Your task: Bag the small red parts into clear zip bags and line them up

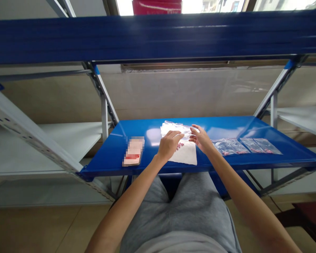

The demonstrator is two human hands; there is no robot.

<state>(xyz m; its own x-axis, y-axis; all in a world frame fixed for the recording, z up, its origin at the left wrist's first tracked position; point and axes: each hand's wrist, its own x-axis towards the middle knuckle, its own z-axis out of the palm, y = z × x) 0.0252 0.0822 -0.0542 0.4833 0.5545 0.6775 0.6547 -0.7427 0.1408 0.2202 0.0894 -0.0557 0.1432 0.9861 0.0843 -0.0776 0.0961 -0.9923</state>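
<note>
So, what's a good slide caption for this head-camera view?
Left hand and right hand near small red pieces on white cloth, clear bags at right.

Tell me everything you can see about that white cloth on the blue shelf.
The white cloth looks like plain fabric, spread flat near the front edge of the blue shelf, with straightish edges. Small red pieces lie on it. The left hand hides part of it; whether that hand touches it is unclear.

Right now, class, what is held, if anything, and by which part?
A clear plastic bag shows between the left hand and right hand; whether either grips it cannot be told.
</note>
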